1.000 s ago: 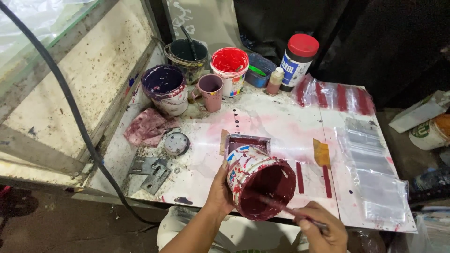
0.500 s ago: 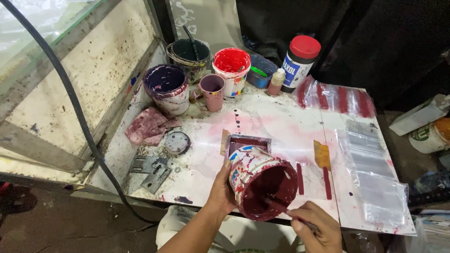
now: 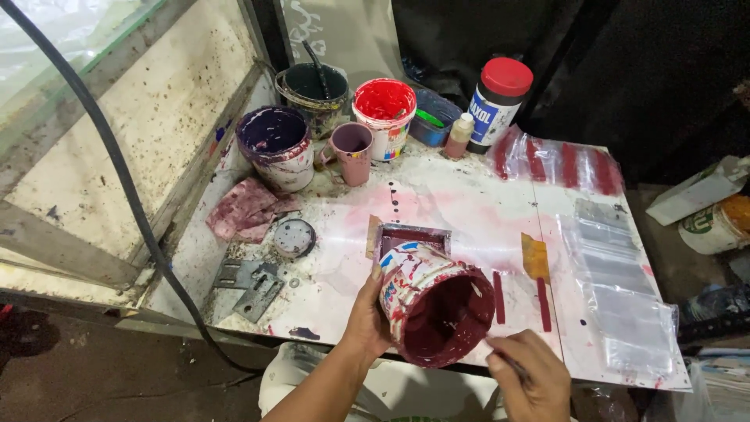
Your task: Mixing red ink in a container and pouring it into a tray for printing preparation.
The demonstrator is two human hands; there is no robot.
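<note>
Between both hands, paint tub (image 3: 433, 309) tilted mouth-forward.

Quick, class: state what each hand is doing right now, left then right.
Left hand: closed around the tilted paint tub, holding it.
Right hand: closed on a thin stick, pointed toward the tub's mouth.

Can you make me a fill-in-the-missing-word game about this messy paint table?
1. The left hand tips a paint tub whose inside is dark ____.
2. The right hand holds a thin ____ at the tub's mouth.
3. The white bottle at the back has a ____ lid.
4. The crumpled rag lies just in front of the ____ paint tub.

Missing words: red; stick; red; purple
</note>
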